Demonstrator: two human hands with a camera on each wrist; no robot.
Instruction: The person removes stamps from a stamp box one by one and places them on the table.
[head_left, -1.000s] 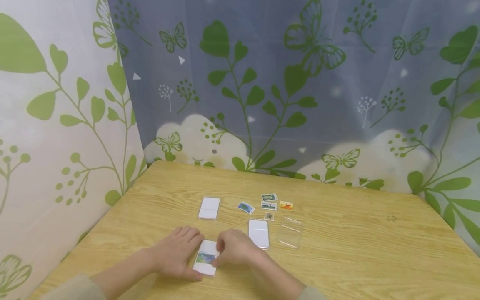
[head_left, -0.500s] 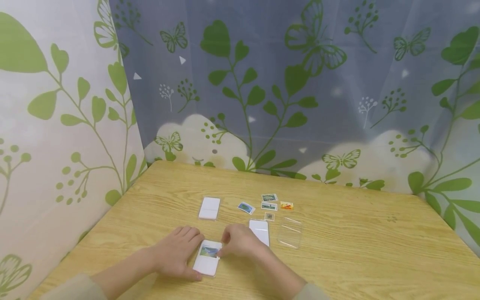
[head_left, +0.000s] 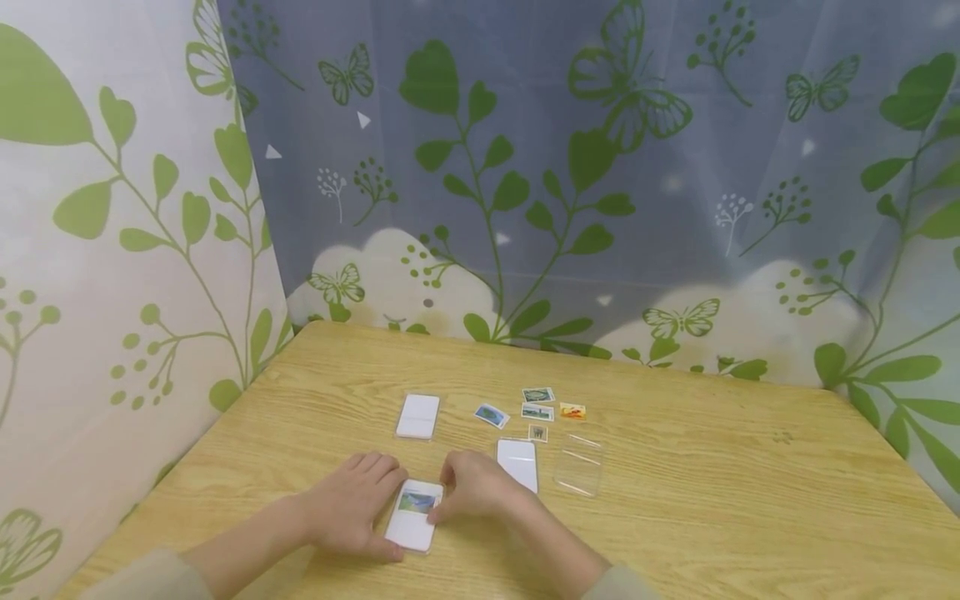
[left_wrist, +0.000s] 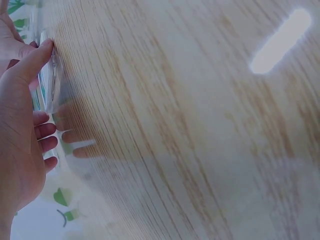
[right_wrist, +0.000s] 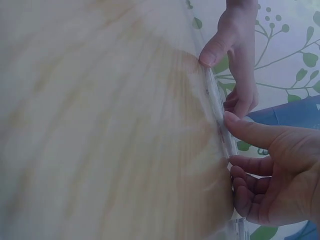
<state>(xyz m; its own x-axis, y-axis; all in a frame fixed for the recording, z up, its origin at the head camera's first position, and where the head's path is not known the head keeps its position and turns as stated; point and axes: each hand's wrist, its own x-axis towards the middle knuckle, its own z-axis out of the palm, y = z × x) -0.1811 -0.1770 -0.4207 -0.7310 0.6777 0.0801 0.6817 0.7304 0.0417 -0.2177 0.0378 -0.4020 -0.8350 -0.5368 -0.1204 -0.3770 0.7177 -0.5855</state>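
A clear card case with a white insert lies on the table in front of me. On the insert's upper half is a green and blue landscape stamp. My left hand holds the case along its left side, thumb at the near corner and fingers at the far corner. Over the right edge, my right hand touches the stamp's lower right with its thumb. Its thumb and index fingertips are apart in the right wrist view, while the other fingers curl. From the left wrist, the case shows nearly edge-on.
Behind the hands lie several loose stamps on the wooden table. One white-insert case is at the back left, another right of my right hand. Beside that rests a clear plastic cover. Patterned curtains border the table.
The landscape stamp has moved up the insert, away from me. My right hand moved with it, then its thumb slid slightly down toward the stamp's lower right. The left hand has stayed put.
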